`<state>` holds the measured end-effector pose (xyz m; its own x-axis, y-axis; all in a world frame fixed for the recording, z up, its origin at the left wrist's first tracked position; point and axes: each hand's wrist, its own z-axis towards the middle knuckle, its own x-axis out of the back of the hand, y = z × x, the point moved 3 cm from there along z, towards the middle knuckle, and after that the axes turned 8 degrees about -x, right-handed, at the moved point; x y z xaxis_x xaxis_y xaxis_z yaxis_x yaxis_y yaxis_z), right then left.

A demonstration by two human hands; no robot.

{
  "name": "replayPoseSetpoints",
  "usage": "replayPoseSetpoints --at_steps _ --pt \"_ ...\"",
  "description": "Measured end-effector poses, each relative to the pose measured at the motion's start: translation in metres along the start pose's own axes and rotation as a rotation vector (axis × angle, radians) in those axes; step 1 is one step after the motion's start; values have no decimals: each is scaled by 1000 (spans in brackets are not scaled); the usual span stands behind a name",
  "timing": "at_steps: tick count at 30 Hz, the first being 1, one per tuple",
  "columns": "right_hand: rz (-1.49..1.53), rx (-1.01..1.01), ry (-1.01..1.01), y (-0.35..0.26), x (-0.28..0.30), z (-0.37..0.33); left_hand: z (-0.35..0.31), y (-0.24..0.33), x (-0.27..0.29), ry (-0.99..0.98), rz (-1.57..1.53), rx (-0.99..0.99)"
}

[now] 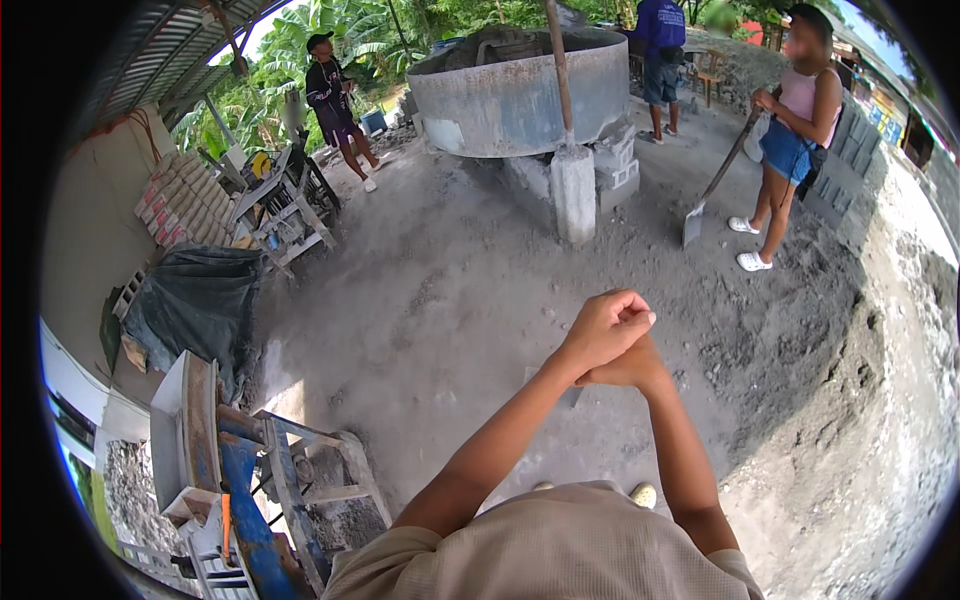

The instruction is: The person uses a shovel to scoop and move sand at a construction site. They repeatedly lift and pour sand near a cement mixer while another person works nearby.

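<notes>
1. The left hand [603, 328] is curled closed above the right hand [632, 366], touching it; no held thing shows. The right hand's fingers are mostly hidden; I cannot tell its grip.
2. A small grey shape [575, 396] shows just below them, over the near middle of the ground [430, 330].
3. It looks stiff; weight is unclear.
4. Its upper end probably offers the handiest hold.

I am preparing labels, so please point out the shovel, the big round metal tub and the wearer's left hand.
Shovel [693, 223]: head view, on the blade.
Big round metal tub [505, 108]: head view, on the outer wall.
Left hand [603, 329]: head view, on the back of the hand.
</notes>
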<state>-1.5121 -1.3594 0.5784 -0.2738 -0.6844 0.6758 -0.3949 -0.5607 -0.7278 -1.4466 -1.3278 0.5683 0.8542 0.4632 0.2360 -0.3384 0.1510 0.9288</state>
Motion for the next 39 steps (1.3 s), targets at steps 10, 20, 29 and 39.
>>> replayPoseSetpoints --at_steps 10,20,29,39 --pt "47 30 -23 -9 -3 9 2 -5 11 16 37 -103" --pt "-84 214 -15 -18 -35 46 -2 -8 51 224 -77 18" --pt "-234 121 -170 -48 -57 54 -20 -21 88 358 -35 49" --pt "-198 131 -143 -51 -72 55 -33 -23 97 369 -78 21"
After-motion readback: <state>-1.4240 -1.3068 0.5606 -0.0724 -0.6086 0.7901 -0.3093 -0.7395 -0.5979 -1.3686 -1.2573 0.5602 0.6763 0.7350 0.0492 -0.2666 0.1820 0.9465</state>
